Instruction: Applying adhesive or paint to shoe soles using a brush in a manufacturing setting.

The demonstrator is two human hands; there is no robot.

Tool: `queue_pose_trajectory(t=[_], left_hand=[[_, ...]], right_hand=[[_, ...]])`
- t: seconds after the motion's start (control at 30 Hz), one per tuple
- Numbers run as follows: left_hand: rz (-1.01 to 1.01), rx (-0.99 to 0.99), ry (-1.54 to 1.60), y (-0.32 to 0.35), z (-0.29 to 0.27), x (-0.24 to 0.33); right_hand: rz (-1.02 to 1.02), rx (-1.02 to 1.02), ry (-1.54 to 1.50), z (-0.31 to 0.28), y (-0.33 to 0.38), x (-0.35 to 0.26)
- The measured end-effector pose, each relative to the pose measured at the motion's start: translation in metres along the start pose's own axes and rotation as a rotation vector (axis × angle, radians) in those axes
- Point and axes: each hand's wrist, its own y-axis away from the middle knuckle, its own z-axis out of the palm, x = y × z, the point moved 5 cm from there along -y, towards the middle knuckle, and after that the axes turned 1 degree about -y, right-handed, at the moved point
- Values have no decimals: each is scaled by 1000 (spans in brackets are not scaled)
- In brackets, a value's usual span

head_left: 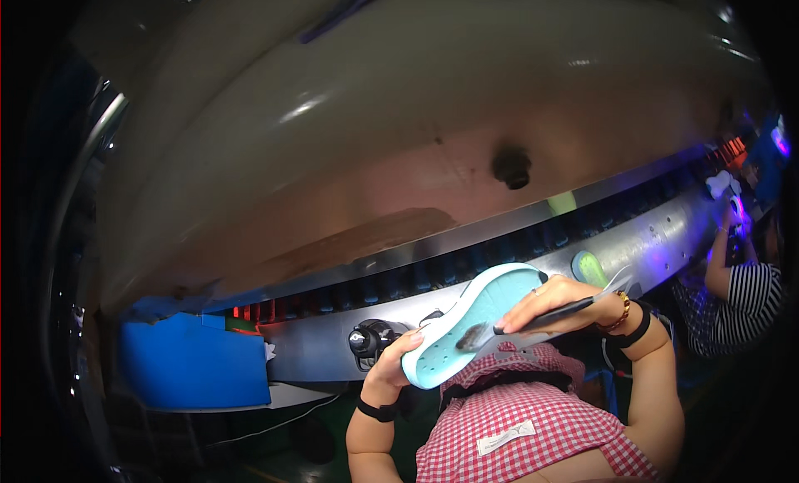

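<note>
A light blue shoe sole, shallow like a tray and dotted with small holes toward its near-left end, is held tilted in front of my chest. My left hand grips its left edge, fingers curled around the rim. In my right hand is a brush with a black handle. Its dark bristles touch or hover just over the sole's inner face; contact cannot be told. A pale, thin piece sticks out beyond the brush handle by my right wrist.
Behind the sole runs a metal bench beside a row of dark rollers. On it are a yellow-green sole and a black device. A blue box stands left. A co-worker's striped sleeve shows right. A large curved panel lies beyond.
</note>
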Motion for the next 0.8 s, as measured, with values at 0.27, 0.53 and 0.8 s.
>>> queue_pose_trajectory(t=[0.27,0.53,0.8], left_hand=[[221,135,9,34,-31,-19],[248,86,168,34,-8,-20],[668,443,-954,59,0,18]], right_hand=[[225,57,-45,13,-9,7],[183,143,-93,15,-19,13],[283,20,-268,18,-22,-4]])
